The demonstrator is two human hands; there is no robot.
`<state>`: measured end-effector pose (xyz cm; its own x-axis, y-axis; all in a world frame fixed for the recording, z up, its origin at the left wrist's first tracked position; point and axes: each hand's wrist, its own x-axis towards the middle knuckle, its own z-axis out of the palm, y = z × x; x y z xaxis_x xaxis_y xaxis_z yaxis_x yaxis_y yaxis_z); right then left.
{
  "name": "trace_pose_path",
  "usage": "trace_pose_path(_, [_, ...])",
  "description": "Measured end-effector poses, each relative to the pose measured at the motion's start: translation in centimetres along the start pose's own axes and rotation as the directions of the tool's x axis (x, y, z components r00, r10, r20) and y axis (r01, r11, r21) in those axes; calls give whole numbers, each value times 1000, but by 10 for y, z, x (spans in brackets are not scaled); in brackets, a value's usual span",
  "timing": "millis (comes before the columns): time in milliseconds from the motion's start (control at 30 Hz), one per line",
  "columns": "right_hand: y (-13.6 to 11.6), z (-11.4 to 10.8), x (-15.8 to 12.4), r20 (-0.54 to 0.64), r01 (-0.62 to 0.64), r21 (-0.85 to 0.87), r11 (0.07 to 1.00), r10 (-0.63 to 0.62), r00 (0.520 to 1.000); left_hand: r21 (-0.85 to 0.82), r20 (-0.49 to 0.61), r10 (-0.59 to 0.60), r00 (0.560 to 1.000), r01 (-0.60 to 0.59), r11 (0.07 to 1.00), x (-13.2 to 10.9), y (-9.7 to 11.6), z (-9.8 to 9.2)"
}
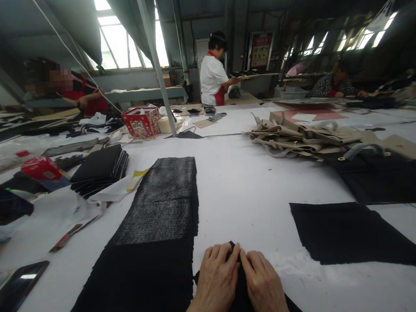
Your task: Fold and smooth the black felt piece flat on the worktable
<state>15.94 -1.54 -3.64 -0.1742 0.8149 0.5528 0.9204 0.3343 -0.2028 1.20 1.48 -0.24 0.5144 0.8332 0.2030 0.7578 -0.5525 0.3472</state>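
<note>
At the near edge of the white table, a black fabric piece (240, 303) lies under both my hands. My left hand (217, 276) is closed, its fingertips pinching the fabric near its top end. Close against it, my right hand (262, 277) presses thumb and fingers onto the same spot, and the fingertips of both hands nearly meet. To the left lies a long stack of black fabric panels (138, 277), with a speckled grey coating on the far part. A separate flat black panel (351, 233) rests to the right.
Beige straps and pieces (300, 136) are heaped at back right, near a black bag panel (386, 175) with a handle. Folded black fabric (99, 169), a red packet (43, 169), a red box (141, 123) and a phone (17, 296) sit left. Several people work beyond.
</note>
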Motion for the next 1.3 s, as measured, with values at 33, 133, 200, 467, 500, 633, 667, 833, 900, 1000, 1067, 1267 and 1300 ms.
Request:
trace_pose_path(33, [0, 0, 0, 0, 5, -9, 1000, -5, 1000, -1, 0, -2, 1000, 2, 1000, 0, 0, 0])
trace_pose_path(133, [0, 1, 0, -17, 26, -45, 999, -27, 999, -2, -5, 0, 1000, 0, 1000, -1, -1, 1])
trace_pose_path(200, [0, 2, 0, -29, 41, -71, 997, -44, 999, -8, -27, 15, 1000, -15, 1000, -2, -2, 2])
trace_pose_path(467, [-2, -2, 2, -15, 58, -99, 993, -60, 998, 24, -65, 50, 997, -48, 999, -4, -2, 2])
trace_pose_path(500, [-2, -2, 2, -12, 55, -101, 993, -56, 998, 31, -60, 51, 997, -50, 998, -3, -2, 1])
trace_pose_path(633, [0, 1, 0, 13, 22, -93, 995, -21, 1000, 51, -70, 69, 995, -66, 997, -2, -1, -1])
trace_pose_path(667, [1, 2, 0, 23, 7, -76, 997, -5, 1000, 54, -78, 70, 994, -66, 996, -2, 0, -1])
trace_pose_path(833, [7, -8, 6, 161, -172, 147, 974, 148, 976, 53, -108, 38, 993, -33, 998, -2, 0, 3])
trace_pose_path(900, [11, -19, 14, 274, -300, 272, 914, 225, 935, 65, -116, 42, 992, -34, 997, -3, 0, 4])
trace_pose_path(1000, [19, -36, 29, 433, -491, 413, 767, 309, 847, 67, -130, 52, 990, -44, 997, -3, 0, 3])
trace_pose_path(1067, [24, -44, 38, 493, -565, 434, 702, 339, 801, 62, -140, 58, 988, -49, 997, -3, 0, 1])
trace_pose_path(1267, [19, -42, 36, 460, -523, 332, 785, 350, 816, 55, -176, 60, 983, -51, 997, -5, 2, 0])
trace_pose_path(1300, [15, -37, 32, 415, -493, 303, 815, 353, 839, 52, -178, 62, 982, -54, 997, -5, 2, 1])
